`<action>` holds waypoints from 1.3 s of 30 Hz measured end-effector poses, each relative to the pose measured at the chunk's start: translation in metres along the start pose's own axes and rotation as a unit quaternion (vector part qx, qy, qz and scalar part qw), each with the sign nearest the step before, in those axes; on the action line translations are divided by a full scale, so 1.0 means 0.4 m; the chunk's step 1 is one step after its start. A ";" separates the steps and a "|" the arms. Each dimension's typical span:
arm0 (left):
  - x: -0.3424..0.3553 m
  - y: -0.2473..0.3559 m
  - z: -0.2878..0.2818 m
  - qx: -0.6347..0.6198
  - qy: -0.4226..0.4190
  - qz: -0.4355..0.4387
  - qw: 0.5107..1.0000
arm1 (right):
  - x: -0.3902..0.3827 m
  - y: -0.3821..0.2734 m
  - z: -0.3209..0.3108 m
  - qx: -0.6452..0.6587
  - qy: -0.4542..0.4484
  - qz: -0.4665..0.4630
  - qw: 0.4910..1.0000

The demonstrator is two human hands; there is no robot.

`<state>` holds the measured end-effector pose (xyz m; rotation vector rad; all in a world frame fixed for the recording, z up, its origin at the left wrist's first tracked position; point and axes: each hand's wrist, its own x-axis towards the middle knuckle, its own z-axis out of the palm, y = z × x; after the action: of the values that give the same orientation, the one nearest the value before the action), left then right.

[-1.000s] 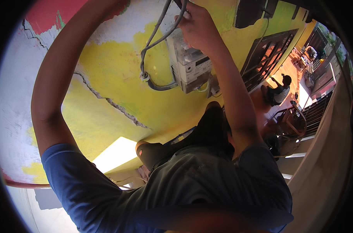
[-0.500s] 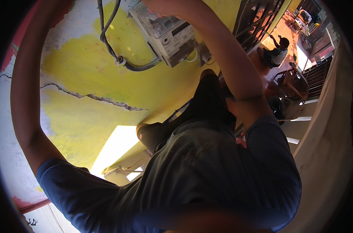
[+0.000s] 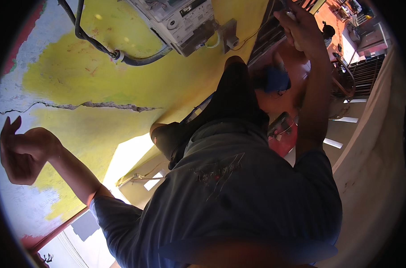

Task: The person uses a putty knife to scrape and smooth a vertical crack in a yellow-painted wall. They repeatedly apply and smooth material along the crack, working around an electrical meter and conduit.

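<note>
Small pale item, kind unclear, at the far right in my right hand; that grip appears closed around it, fingers hiding most. Risk: a one-handed hold, so a slackened pinch could drop it. Left of it, the meter box sits on the wall, a thin wire loop exposed at its near right corner; I judge a careless arm swing could snag it. Further left, a tug on the grey cable could strain its entry. My left hand, loosely bent, visibly empty, is nearest the crack; pressure there could flake plaster.
</note>
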<state>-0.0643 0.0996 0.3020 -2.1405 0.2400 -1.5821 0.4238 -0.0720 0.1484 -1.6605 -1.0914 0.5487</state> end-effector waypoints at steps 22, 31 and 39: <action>-0.531 0.762 0.504 -0.517 -0.103 -0.725 0.443 | -0.378 0.458 0.423 0.065 -0.270 -0.061 0.959; -0.530 0.727 0.412 -0.450 -0.090 -0.761 0.458 | 0.028 0.997 0.394 -0.285 -0.004 0.190 0.939; -0.530 0.736 0.365 -0.427 -0.083 -0.789 0.433 | 0.061 1.119 0.466 -0.271 -0.133 -0.132 0.944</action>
<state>0.0433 -0.0349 -0.0491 -3.4957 -2.2128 -2.0894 0.4653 0.0164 -0.3271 -1.8925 -1.7541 0.3156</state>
